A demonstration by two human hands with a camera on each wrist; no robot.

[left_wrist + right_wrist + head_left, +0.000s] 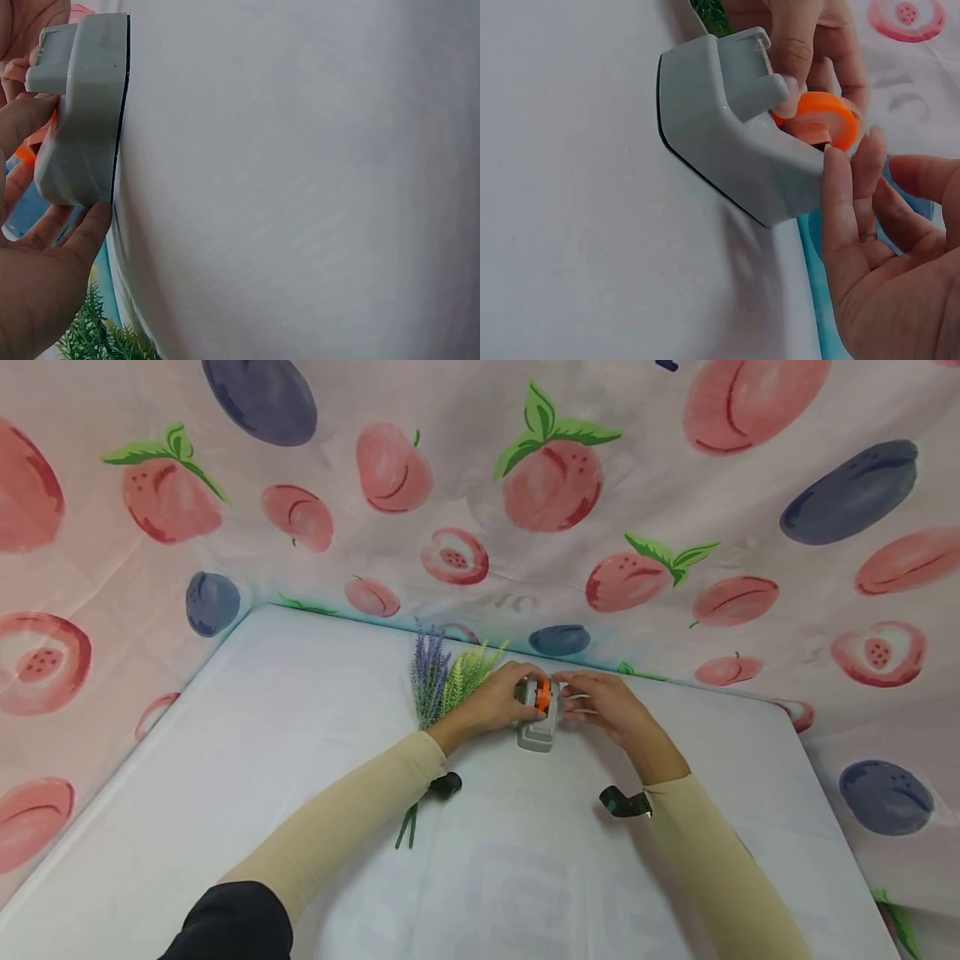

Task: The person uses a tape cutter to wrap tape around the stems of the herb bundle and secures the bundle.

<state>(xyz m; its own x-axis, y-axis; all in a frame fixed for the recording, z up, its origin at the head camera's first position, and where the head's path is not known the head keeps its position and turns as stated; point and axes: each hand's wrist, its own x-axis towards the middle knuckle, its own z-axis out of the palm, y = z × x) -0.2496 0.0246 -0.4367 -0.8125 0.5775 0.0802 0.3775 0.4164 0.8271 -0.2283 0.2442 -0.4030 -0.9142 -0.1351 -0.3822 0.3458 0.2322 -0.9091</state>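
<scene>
On the white table stands a grey tape dispenser point(536, 742) with an orange wheel point(840, 120) seated in its top. My left hand point(498, 695) grips the dispenser from the left, its thumb against the orange wheel and its other fingers on the far side, partly hidden. From the right, my right hand point(611, 703) reaches in with fingers loosely extended. In the right wrist view its fingertips point(838, 161) are right at the dispenser's side beside the wheel. The left wrist view shows the dispenser's grey body point(90, 112) with its dark base edge.
Artificial purple lavender point(429, 672) and yellow-green sprigs point(468, 672) lie left of the dispenser, their stems point(407, 827) passing under the left forearm. Fruit-printed cloth point(480, 460) hangs behind the table's far edge. Dark wrist cameras point(626, 803) sit below both hands.
</scene>
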